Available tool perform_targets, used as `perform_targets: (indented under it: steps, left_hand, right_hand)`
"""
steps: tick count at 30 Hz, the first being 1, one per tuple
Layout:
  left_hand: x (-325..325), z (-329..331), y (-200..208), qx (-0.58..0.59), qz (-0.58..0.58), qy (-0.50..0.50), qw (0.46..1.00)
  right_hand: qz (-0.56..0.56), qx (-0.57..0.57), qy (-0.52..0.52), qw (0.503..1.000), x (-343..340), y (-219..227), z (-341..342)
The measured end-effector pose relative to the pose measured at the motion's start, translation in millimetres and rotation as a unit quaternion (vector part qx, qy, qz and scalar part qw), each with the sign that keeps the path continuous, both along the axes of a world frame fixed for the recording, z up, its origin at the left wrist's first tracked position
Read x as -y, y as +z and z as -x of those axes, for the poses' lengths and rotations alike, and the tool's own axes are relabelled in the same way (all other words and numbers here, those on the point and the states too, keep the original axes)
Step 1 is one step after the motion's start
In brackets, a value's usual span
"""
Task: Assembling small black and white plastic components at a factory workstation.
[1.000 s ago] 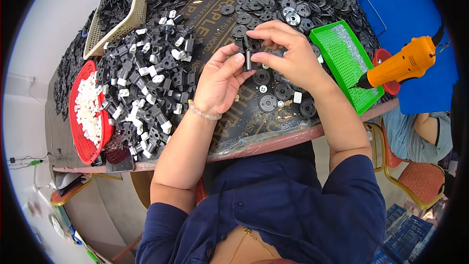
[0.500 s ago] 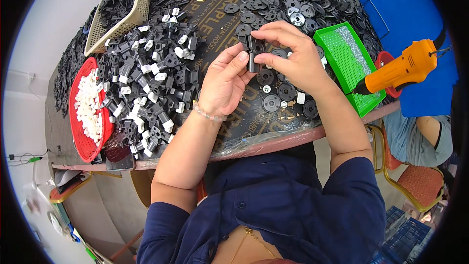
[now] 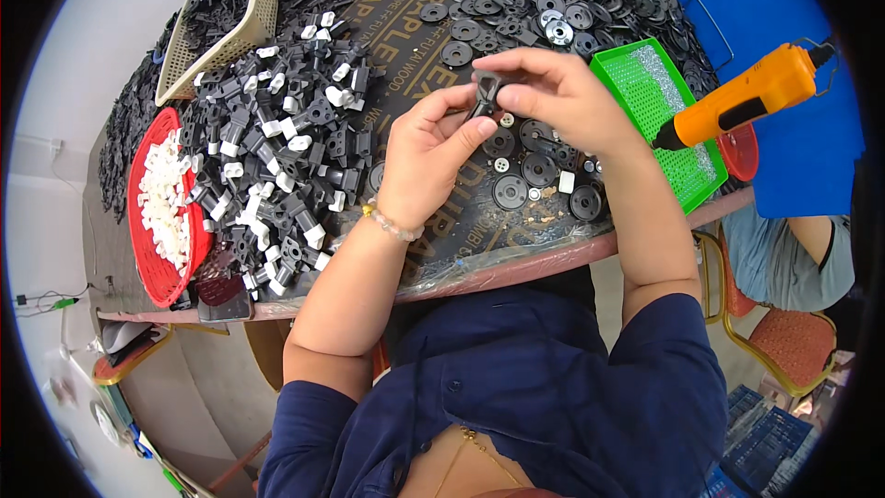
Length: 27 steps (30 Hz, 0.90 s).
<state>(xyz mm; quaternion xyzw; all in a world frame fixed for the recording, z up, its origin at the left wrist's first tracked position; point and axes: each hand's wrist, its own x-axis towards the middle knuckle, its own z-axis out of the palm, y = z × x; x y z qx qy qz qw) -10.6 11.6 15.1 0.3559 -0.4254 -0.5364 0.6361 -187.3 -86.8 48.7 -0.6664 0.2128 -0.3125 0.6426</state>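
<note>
I have a small black plastic part [image 3: 486,92] pinched between both hands, lifted just above the tabletop [image 3: 544,254]. My left hand [image 3: 426,152] comes up from six o'clock, thumb and fingertips closed on the part's lower left side; a thin bead bracelet [image 3: 392,226] sits on that wrist. My right hand [image 3: 562,97] reaches in from three o'clock, its grip clamped on the part's upper right side, so the piece is held from two sides at once.

Directly under my hands, flat round black plastic discs [image 3: 512,192] lie scattered on the dark printed sheet covering the tabletop, with a few small white pieces among them. At twelve o'clock a thicker spread of the same black discs [image 3: 553,0] covers the far edge. At nine o'clock sits a heap of black and white plastic clips [image 3: 277,157], and beyond it, at the tabletop's left edge, a red plastic basket [image 3: 152,263] filled with small white parts. A beige mesh basket [image 3: 217,32] of black pieces stands at eleven o'clock. At three o'clock a green plastic tray [image 3: 664,120] lies just beside my right wrist, and an orange handheld power tool [image 3: 747,97] hangs over it. Another person's arm [image 3: 816,235] shows at four o'clock.
</note>
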Motion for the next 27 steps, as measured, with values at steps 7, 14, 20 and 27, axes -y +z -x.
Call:
perform_targets:
  steps: [7,14,20,27]
  left_hand:
    - [-1.7,-2.6,6.3,0.363,0.022,0.086,0.927]
    - [-4.3,1.3,9.0,0.345,-0.007,0.085,0.935]
    - [11.4,-17.9,0.5,-0.124,-0.101,0.004,0.987]
    - [13.2,-25.1,4.0,-0.221,-0.100,0.023,0.970]
  right_hand:
    - [0.031,-0.093,-0.027,0.995,5.6,2.7,8.1]
    - [0.005,-0.082,-0.025,0.996,10.1,2.3,13.0]
    - [0.383,-0.447,-0.192,0.785,16.0,-14.5,26.8]
    - [0.172,-0.308,-0.175,0.919,7.9,-2.2,1.4]
